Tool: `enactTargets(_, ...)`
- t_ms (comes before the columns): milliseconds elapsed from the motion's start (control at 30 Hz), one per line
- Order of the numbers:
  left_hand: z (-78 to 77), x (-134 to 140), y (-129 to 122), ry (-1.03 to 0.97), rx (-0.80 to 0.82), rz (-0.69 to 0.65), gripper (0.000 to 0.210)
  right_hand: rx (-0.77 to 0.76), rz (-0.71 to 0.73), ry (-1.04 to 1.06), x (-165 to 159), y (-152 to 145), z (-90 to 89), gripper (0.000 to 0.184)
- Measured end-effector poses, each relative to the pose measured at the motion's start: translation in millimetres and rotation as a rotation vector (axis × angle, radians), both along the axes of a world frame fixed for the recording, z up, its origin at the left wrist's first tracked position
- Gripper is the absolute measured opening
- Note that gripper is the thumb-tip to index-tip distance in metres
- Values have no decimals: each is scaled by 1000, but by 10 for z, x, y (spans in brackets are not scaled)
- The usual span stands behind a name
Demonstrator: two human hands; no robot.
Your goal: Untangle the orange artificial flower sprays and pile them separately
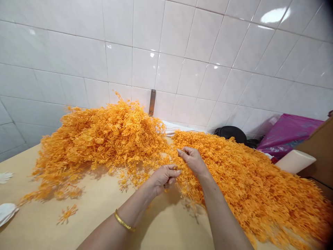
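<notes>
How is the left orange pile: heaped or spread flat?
Heaped: the left orange pile rises well above the table, hiding part of the tiled wall; one sprig lies apart.

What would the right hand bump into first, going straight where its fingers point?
The right hand would probably meet the left heap of orange sprigs first, though the depth between them is unclear.

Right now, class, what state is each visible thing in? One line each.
Left hand, fingers curled inward
Right hand, fingers pinched together
Left orange heap, loose and tangled
Right orange heap, spread out
Lone orange sprig, lying apart
Gold bracelet, worn on left forearm
Pale roll, tilted
Black object, partly hidden
Purple object, partly hidden
</notes>
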State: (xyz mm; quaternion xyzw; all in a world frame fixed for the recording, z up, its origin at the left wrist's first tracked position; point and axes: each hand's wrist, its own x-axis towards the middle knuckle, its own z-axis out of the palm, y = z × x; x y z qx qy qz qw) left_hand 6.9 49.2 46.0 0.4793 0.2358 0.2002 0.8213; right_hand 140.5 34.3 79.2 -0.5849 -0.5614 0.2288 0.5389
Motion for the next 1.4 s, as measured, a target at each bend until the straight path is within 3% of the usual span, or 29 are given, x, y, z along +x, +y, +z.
enactTargets(133, 15, -50, 81, -71, -8, 11, 33, 9, -77, 252, -33, 82, -84, 35)
enactTargets(333, 20, -84, 106, -221, -20, 5, 31, -2, -177, 384, -145, 185, -151, 37)
enactTargets(500, 40, -104, 36, -206, 68, -114, 28, 41, -309, 508, 203, 69, -125, 42)
enactTargets(633, -41, -65, 90, -96, 58, 84, 28, 78, -336, 560, 391, -55, -9, 36)
enactTargets(900, -99, -36, 182, -74, 33, 193, 32, -106, -4, 456, 91, -56, 75, 31)
enactTargets(1033, -122, -27, 187, -91, 21, 212, 34, -165, 249, 107, 18, -112, 76, 27)
enactTargets(1100, -114, -28, 174, -111, -1, 215, 35, -151, 268, -6, 10, -104, 59, 25)
enactTargets(1167, -90, -34, 145, -126, -14, 187, 37, -87, 206, -20, 28, -70, 35, 26)
enactTargets(1300, -46, -41, 69, -114, 15, 66, 41, 79, -63, 65, 128, 0, 3, 31)
enactTargets(1400, -44, -39, 52, -99, 15, 58, 42, 135, -227, 141, 194, 12, 0, 33)
